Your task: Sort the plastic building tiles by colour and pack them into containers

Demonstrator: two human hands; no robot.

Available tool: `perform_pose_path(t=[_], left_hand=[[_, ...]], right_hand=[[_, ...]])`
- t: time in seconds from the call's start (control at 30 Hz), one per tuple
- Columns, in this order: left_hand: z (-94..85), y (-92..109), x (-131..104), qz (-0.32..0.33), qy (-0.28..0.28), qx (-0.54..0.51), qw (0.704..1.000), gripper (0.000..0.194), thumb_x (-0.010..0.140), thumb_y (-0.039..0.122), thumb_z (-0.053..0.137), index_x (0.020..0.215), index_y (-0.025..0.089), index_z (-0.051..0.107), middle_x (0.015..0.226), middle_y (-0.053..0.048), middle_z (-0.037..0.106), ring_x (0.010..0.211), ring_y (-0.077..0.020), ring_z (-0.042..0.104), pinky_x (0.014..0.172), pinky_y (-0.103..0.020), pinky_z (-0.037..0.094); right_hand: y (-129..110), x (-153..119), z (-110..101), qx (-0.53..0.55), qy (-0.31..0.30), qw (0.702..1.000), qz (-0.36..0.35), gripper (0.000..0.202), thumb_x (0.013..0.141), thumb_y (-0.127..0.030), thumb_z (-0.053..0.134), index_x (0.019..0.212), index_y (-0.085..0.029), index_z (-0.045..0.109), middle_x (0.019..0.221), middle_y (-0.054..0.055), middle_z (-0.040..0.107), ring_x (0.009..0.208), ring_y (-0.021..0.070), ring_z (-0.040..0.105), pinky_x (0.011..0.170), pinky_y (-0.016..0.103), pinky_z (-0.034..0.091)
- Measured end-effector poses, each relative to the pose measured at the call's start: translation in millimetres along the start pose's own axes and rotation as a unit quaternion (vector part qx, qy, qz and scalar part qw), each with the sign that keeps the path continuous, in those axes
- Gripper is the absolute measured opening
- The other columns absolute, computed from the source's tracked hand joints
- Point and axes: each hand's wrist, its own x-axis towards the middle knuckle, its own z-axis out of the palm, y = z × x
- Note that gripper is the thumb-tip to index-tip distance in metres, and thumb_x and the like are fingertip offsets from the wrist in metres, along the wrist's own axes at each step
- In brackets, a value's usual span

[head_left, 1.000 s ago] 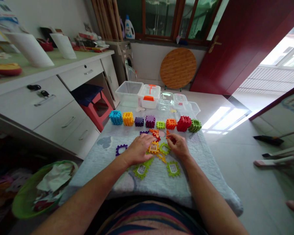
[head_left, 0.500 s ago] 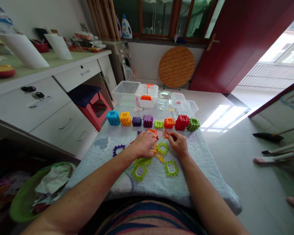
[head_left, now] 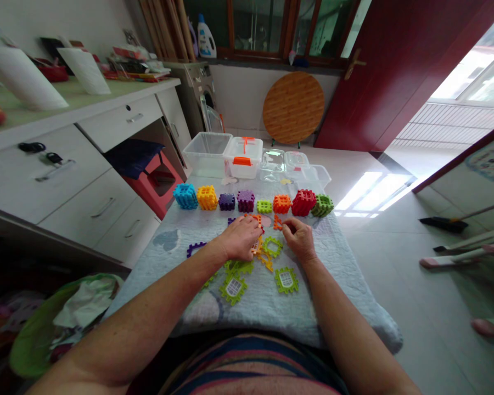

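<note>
My right hand (head_left: 298, 238) is closed in a pinch on an orange notched building piece (head_left: 277, 221), held by its edge. My left hand (head_left: 242, 237) reaches over a small pile of loose pieces, its fingers bent down and drawn together; what they grip is hidden. Another orange piece (head_left: 256, 218) shows just past its fingertips. Close by lie a yellow piece (head_left: 265, 261) and a light green frame piece (head_left: 279, 249). Nearer to me are green window pieces (head_left: 286, 280) with white grilles. A purple frame piece (head_left: 194, 247) is partly behind my left forearm.
Across the cloth-covered table (head_left: 337, 307) runs a row of colour-sorted stacks, from blue (head_left: 185, 197) to red (head_left: 303, 203) and dark green (head_left: 323, 206). Behind them stand a clear bin (head_left: 208, 156), a lidded box (head_left: 243, 159) and smaller clear containers (head_left: 273, 164). A drawer cabinet is at left.
The view has shifted slightly, so the whole scene sits a little further left and up. Both hands keep almost the same place over the pieces, and the right still pinches the orange piece.
</note>
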Motion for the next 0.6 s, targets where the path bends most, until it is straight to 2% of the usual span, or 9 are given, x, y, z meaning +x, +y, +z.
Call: perform_pose_path(t=[0.2, 0.27, 0.37, 0.47, 0.53, 0.6], left_hand=[[3.4, -4, -2, 0.027, 0.051, -0.023, 0.998, 0.043, 0.063, 0.031, 0.069, 0.103, 0.016, 0.065, 0.107, -0.012, 0.063, 0.108, -0.0302, 0.053, 0.100, -0.043, 0.040], [-1.4, -7, -7, 0.041, 0.078, -0.048, 0.995, 0.044, 0.064, 0.031, 0.069, 0.104, 0.016, 0.065, 0.106, -0.011, 0.062, 0.108, -0.0291, 0.053, 0.100, -0.041, 0.040], [-17.7, -20, -16, 0.039, 0.106, -0.093, 0.989, 0.044, 0.065, 0.030, 0.069, 0.106, 0.017, 0.064, 0.106, -0.009, 0.062, 0.105, -0.0270, 0.054, 0.098, -0.039, 0.041], [-39.9, -53, -26, -0.022, 0.135, -0.096, 0.986, 0.044, 0.064, 0.027, 0.069, 0.106, 0.018, 0.064, 0.105, -0.008, 0.063, 0.106, -0.0271, 0.055, 0.099, -0.040, 0.041], [-53.2, -86, -31, -0.082, 0.155, -0.077, 0.981, 0.046, 0.062, 0.028, 0.069, 0.107, 0.017, 0.065, 0.105, -0.008, 0.063, 0.106, -0.0283, 0.055, 0.100, -0.041, 0.040], [-62.9, -122, -32, -0.136, 0.148, -0.059, 0.978, 0.049, 0.062, 0.034, 0.068, 0.108, 0.016, 0.065, 0.106, -0.009, 0.064, 0.103, -0.0288, 0.057, 0.098, -0.040, 0.042]], right_hand=[[0, 0, 0, 0.001, 0.000, 1.000, 0.001, 0.020, 0.077, -0.030, 0.052, 0.067, -0.019, 0.065, 0.056, -0.001, 0.057, 0.052, 0.0126, 0.048, 0.055, 0.024, 0.038], [1, 0, 0, 0.003, -0.001, 1.000, -0.001, 0.020, 0.077, -0.029, 0.052, 0.068, -0.018, 0.066, 0.056, -0.001, 0.058, 0.052, 0.0126, 0.048, 0.055, 0.024, 0.038], [1, -1, 0, -0.001, -0.006, 1.000, 0.000, 0.020, 0.077, -0.030, 0.052, 0.069, -0.019, 0.066, 0.056, -0.001, 0.057, 0.052, 0.0125, 0.048, 0.054, 0.024, 0.038], [1, -1, 0, -0.006, -0.005, 1.000, 0.000, 0.020, 0.078, -0.030, 0.052, 0.069, -0.019, 0.066, 0.055, -0.002, 0.055, 0.050, 0.0121, 0.047, 0.054, 0.024, 0.038], [0, -1, 0, -0.005, -0.004, 1.000, -0.002, 0.020, 0.077, -0.030, 0.052, 0.068, -0.018, 0.066, 0.053, -0.002, 0.054, 0.049, 0.0118, 0.046, 0.053, 0.024, 0.038], [0, -1, 1, -0.003, -0.003, 1.000, -0.003, 0.020, 0.077, -0.030, 0.052, 0.068, -0.018, 0.066, 0.053, -0.002, 0.054, 0.049, 0.0117, 0.046, 0.053, 0.024, 0.037]])
